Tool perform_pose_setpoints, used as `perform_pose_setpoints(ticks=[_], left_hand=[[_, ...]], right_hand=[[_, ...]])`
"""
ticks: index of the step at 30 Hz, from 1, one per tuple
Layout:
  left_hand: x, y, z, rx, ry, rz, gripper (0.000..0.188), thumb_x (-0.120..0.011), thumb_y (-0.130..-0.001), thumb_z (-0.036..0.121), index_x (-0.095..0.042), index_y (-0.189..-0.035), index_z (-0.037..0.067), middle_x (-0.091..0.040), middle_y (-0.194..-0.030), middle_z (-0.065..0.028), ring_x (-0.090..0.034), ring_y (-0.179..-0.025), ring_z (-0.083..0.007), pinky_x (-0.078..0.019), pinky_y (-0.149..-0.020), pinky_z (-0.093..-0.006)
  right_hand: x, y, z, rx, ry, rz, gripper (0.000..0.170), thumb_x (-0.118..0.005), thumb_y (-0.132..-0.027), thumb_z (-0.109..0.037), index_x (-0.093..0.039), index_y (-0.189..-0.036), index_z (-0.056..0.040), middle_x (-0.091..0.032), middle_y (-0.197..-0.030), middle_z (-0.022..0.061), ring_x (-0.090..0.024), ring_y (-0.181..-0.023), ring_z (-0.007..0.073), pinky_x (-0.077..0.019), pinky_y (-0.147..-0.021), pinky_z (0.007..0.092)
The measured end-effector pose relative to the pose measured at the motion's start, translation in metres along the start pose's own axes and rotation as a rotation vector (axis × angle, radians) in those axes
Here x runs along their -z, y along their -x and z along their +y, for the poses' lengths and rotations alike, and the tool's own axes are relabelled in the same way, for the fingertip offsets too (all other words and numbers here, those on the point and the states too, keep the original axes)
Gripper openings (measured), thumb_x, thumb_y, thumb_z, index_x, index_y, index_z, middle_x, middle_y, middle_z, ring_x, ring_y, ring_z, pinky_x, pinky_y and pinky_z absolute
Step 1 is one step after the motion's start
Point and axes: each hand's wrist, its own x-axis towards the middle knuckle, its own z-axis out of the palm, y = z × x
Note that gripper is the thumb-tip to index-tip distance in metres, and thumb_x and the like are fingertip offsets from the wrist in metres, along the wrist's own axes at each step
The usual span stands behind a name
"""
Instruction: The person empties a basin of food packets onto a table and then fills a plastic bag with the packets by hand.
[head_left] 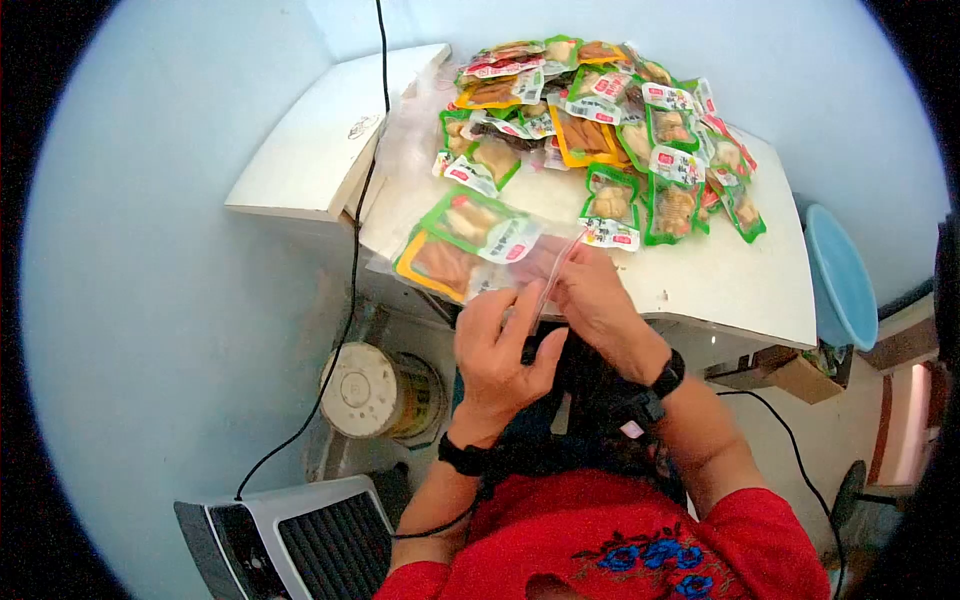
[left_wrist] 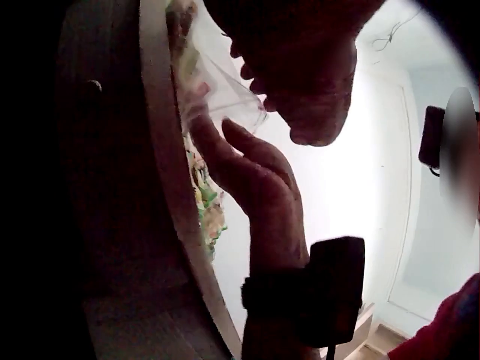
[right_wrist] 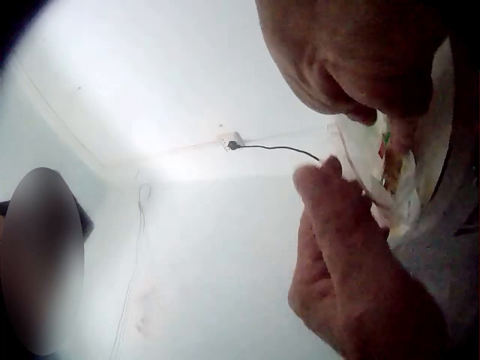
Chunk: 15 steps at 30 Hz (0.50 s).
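A clear zip bag with a red-edged mouth lies at the table's front edge. Inside it are a green-bordered snack packet and a yellow-bordered packet. My left hand grips the near end of the mouth, its fingers curled at the plastic and its thumb sticking out. On the far side of the mouth, my right hand holds the bag. In the left wrist view, a finger of the right hand shows through the film, with the thumb apart from it.
Behind the bag several sealed snack packets are heaped on the white table. A black cable hangs at the left. Below stand a lidded bucket and a grey-and-black appliance. A blue basin is at the right.
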Motion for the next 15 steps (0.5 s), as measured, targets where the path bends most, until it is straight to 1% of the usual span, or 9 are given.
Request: perform_pose_setpoints(ticks=[3, 4, 7, 8, 11, 12, 14, 15], left_hand=[[0.010, 0.014, -0.011, -0.054, -0.074, -0.085, 0.056, -0.077, -0.074, 0.033, -0.061, -0.120, 0.004, -0.056, -0.123, -0.0180, -0.052, -0.113, -0.0405, -0.0418, -0.096, -0.0486], [0.014, 0.017, -0.013, -0.055, -0.083, -0.150, 0.057, -0.075, -0.077, 0.030, -0.058, -0.126, 0.006, -0.050, -0.135, -0.0187, -0.045, -0.125, -0.0418, -0.0372, -0.103, -0.0496], [0.012, 0.027, -0.027, -0.153, -0.340, -0.278, 0.050, -0.071, -0.080, 0.022, -0.057, -0.127, 0.009, -0.047, -0.139, -0.0187, -0.042, -0.129, -0.0421, -0.0365, -0.105, -0.0501], [0.007, 0.030, -0.031, -0.159, -0.371, -0.265, 0.044, -0.066, -0.084, 0.014, -0.058, -0.127, 0.011, -0.045, -0.142, -0.0173, -0.039, -0.132, -0.0416, -0.0353, -0.106, -0.0506], [0.001, 0.025, -0.035, -0.218, -0.413, -0.248, 0.040, -0.062, -0.086, 0.012, -0.059, -0.126, 0.011, -0.048, -0.140, -0.0151, -0.041, -0.131, -0.0399, -0.0346, -0.107, -0.0508], [0.000, 0.022, -0.034, -0.225, -0.410, -0.234, 0.041, -0.061, -0.085, 0.010, -0.059, -0.126, 0.011, -0.049, -0.139, -0.0143, -0.042, -0.131, -0.0388, -0.0351, -0.106, -0.0506], [0.000, 0.015, -0.032, -0.237, -0.407, -0.200, 0.041, -0.060, -0.084, 0.006, -0.059, -0.126, 0.010, -0.050, -0.137, -0.0126, -0.044, -0.130, -0.0367, -0.0361, -0.105, -0.0501], [0.003, 0.009, -0.031, -0.189, -0.348, -0.170, 0.037, -0.058, -0.087, 0.008, -0.060, -0.124, 0.009, -0.052, -0.135, -0.0132, -0.044, -0.130, -0.0368, -0.0353, -0.106, -0.0493]], right_hand=[[0.014, 0.019, -0.024, -0.008, 0.296, 0.105, 0.017, -0.058, -0.092, -0.010, -0.060, -0.103, 0.0028, -0.065, -0.100, 0.0098, -0.064, -0.092, 0.0151, -0.0531, -0.079, 0.0250], [0.023, 0.018, -0.029, 0.010, 0.398, 0.170, 0.017, -0.060, -0.088, -0.005, -0.059, -0.103, 0.0027, -0.065, -0.096, 0.0082, -0.064, -0.091, 0.0146, -0.0525, -0.080, 0.0273], [0.042, 0.011, -0.036, 0.515, 1.144, 0.319, 0.029, -0.060, -0.078, 0.004, -0.060, -0.107, -0.0013, -0.064, -0.095, 0.0119, -0.065, -0.086, 0.0232, -0.0527, -0.077, 0.0298], [0.044, 0.008, -0.038, 0.593, 1.120, 0.289, 0.044, -0.058, -0.071, 0.008, -0.058, -0.114, -0.0029, -0.061, -0.102, 0.0149, -0.063, -0.091, 0.0320, -0.0522, -0.081, 0.0361], [0.057, -0.010, -0.027, 0.916, 1.502, 0.118, 0.050, -0.054, -0.070, 0.010, -0.057, -0.119, -0.0035, -0.060, -0.106, 0.0174, -0.059, -0.094, 0.0364, -0.0502, -0.083, 0.0415], [0.054, -0.010, -0.026, 0.863, 1.502, 0.084, 0.055, -0.051, -0.070, 0.012, -0.056, -0.123, -0.0053, -0.060, -0.105, 0.0182, -0.057, -0.095, 0.0387, -0.0482, -0.085, 0.0459], [0.051, -0.011, -0.030, 0.702, 1.526, -0.021, 0.055, -0.051, -0.071, 0.011, -0.056, -0.122, -0.0059, -0.059, -0.103, 0.0182, -0.057, -0.096, 0.0385, -0.0481, -0.085, 0.0455], [0.049, -0.014, -0.035, 0.630, 1.536, -0.077, 0.054, -0.051, -0.071, 0.011, -0.056, -0.122, -0.0062, -0.059, -0.103, 0.0182, -0.057, -0.096, 0.0384, -0.0480, -0.085, 0.0453]])
